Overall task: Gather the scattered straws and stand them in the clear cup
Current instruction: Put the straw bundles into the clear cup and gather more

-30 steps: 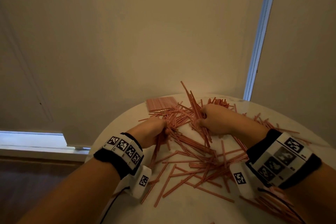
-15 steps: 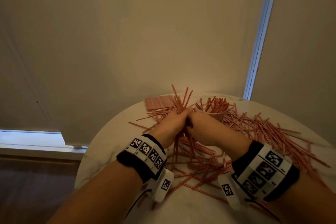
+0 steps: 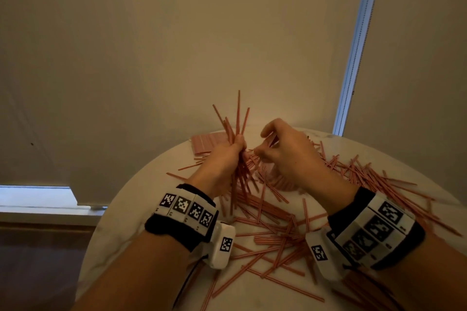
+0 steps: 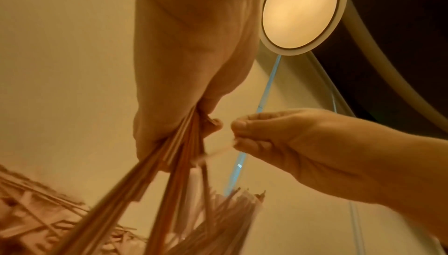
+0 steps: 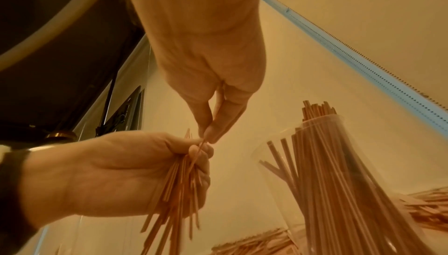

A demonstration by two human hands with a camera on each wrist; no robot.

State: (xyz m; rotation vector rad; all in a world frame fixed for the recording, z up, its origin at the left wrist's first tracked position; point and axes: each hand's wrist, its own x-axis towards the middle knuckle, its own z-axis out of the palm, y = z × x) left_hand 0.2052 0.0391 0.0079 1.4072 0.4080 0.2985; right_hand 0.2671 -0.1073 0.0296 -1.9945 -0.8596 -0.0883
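Above the counter [image 3: 141, 209] your left hand [image 3: 222, 161] grips a bunch of straws [image 3: 236, 121]; your right hand [image 3: 285, 154] pinches one; the clear cup [image 5: 315, 163] holds some, many lie scattered.

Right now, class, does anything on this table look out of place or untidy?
Yes. Loose straws lie criss-crossed over the round table, not standing in the clear cup. The left hand grips a splayed bundle.
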